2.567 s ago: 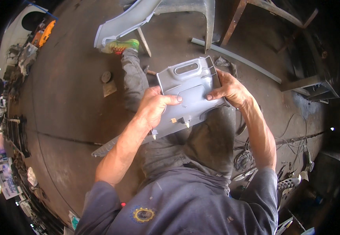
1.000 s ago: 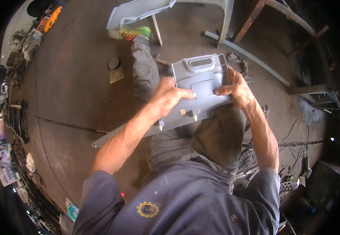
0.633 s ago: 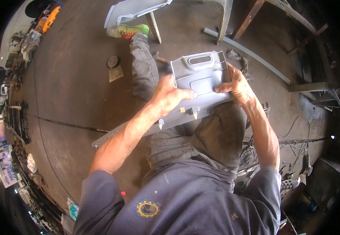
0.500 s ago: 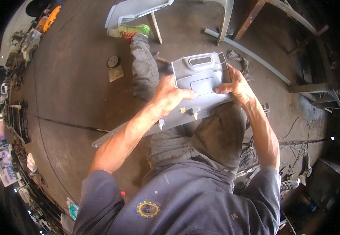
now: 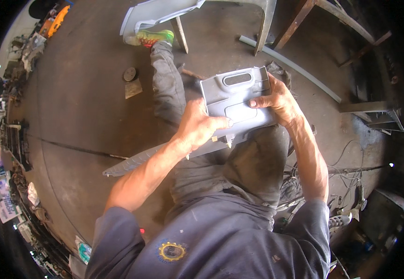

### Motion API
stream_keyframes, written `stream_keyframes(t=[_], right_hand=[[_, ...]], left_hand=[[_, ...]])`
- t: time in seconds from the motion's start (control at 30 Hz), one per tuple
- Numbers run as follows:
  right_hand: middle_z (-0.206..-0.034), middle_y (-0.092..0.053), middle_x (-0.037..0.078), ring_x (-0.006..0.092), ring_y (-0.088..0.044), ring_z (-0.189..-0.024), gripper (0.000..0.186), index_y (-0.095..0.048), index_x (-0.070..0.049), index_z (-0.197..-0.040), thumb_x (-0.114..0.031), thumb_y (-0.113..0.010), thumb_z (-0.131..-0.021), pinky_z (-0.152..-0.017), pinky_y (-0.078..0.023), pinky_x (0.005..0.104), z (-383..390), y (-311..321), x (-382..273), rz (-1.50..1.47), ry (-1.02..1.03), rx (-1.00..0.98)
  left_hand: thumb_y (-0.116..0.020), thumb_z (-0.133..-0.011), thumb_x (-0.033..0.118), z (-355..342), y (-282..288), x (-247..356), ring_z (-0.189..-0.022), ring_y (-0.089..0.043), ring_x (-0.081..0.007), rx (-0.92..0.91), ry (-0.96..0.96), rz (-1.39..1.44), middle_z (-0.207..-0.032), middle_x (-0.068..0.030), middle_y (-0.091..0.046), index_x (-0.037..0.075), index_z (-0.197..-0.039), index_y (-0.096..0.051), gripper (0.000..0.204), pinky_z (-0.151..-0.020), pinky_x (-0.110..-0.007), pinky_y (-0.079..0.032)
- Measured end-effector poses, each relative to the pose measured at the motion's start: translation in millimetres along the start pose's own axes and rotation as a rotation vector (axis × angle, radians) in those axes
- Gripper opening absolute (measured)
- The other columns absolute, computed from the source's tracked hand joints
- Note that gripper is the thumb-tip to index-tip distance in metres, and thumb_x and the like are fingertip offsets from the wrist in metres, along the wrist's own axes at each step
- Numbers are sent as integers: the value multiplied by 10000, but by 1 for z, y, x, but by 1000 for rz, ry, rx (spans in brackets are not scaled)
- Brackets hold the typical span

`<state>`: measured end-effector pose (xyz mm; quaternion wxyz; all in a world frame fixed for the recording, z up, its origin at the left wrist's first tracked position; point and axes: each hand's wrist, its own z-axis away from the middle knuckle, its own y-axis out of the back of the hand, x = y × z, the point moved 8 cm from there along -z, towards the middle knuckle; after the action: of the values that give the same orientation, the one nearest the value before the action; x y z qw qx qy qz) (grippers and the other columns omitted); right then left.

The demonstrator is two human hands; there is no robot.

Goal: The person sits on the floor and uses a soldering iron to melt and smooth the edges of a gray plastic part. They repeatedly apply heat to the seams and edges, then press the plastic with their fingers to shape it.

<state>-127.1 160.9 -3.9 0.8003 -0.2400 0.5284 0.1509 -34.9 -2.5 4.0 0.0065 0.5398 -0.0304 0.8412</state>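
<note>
Grey plastic trim panel sits on the person's lap, tilted up toward the camera, slot handle at its far edge. Left hand clamps the panel's near-left corner, thumb flat on the face, fingers curled under it. Right hand grips the panel's right edge, thumb pressed on the face; the other fingers are behind the panel, so I cannot tell how they lie. A long grey strip runs out from under the panel toward the person's left.

Progress, my read: panel is held and steadied, nothing visibly fitted or removed yet – handling looks mid-way, tabs on the panel's near edge untouched.

Versus 2.6 s ago: panel sits a bit further out over the knees, both hands keep the same grip. Green shoe and the small dark disc lie beyond the panel on the floor.
</note>
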Motion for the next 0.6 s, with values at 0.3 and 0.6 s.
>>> stream_keyframes(t=[0.3, 0.6], right_hand=[[-1227, -643, 143, 275, -580, -1169, 918, -495, 25, -1348, -69, -923, -542, -1090, -399, 396, 6, 4, -1, 48, 47, 78], [-1228, -642, 142, 280, -574, -1178, 912, -506, 18, -1341, -52, -922, -532, -1095, -400, 402, 7, 1, -4, 7, 55, 76]], left_hand=[[-702, -716, -82, 6, -2, -1, -919, -667, -162, 50, 8, -21, -1043, -95, -702, -44, -1189, -626, 480, -833, -303, -544], [-703, -693, -60, 2, -4, 1, -901, -674, -174, 21, 15, 110, -1018, -99, -708, -40, -1181, -634, 493, -834, -299, -538]])
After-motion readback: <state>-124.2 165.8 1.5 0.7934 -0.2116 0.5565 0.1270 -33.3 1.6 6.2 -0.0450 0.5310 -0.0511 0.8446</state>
